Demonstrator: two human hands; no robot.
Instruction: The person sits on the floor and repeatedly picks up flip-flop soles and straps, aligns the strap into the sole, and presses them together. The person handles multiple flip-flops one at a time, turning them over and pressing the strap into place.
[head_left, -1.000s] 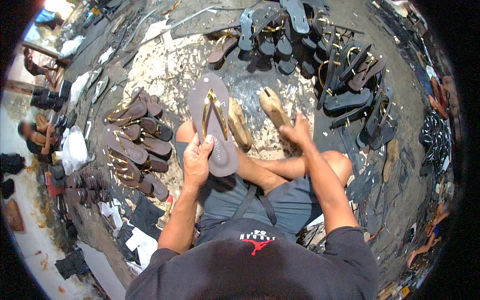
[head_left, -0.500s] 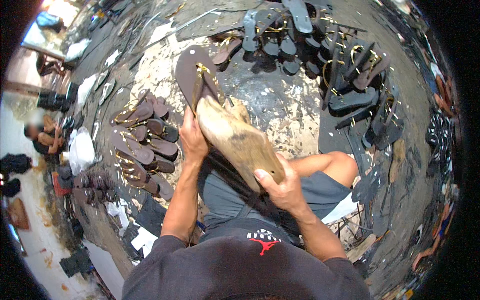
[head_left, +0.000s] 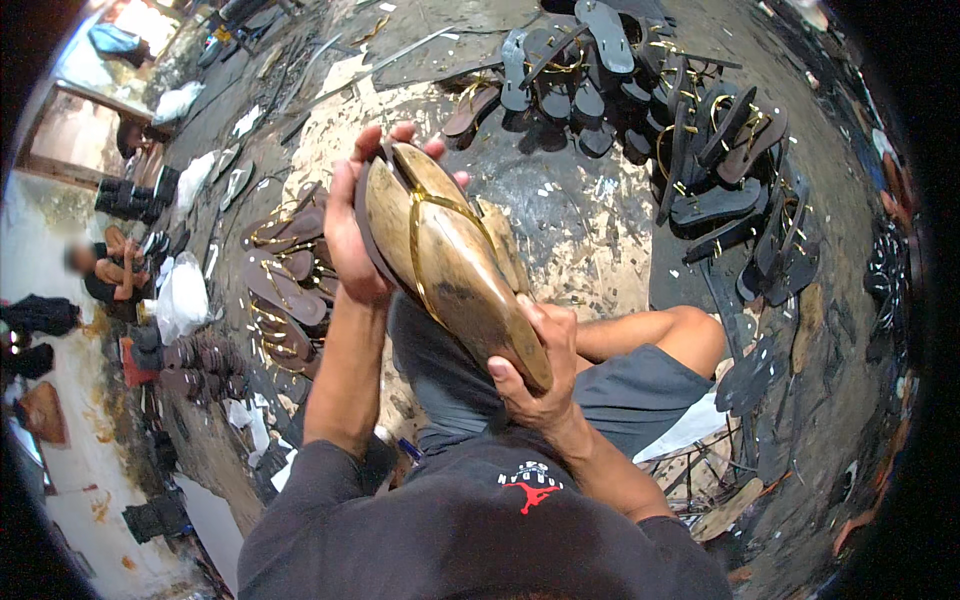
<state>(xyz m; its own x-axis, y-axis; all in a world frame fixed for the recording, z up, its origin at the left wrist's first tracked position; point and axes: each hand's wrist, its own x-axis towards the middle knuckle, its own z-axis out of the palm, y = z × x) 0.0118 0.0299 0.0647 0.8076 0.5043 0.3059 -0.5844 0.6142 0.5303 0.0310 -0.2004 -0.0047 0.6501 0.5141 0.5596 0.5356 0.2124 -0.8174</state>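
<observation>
- Wooden, tan and glossy, a foot-shaped last (head_left: 455, 265) sits in the middle of the head view, its toe toward 11 o'clock and its heel toward 5 o'clock, with a dark sandal sole (head_left: 372, 235) against its left side and a gold thong strap (head_left: 440, 205) crossing its top.
- Left hand (head_left: 350, 225) lies at 10 o'clock of the last, fingers wrapped round the toe end and closed on sole and last together.
- Right hand (head_left: 535, 375) lies at 5 o'clock, fingers curled round the heel, clasping it.
- No boxes or trays show; brown sandals (head_left: 285, 265) lie in loose rows on the floor at 9 o'clock, and a heap of black sandals (head_left: 690, 130) at 1 o'clock.
- White bags (head_left: 180, 300) rest at 9 o'clock, near another seated person (head_left: 105, 275).
</observation>
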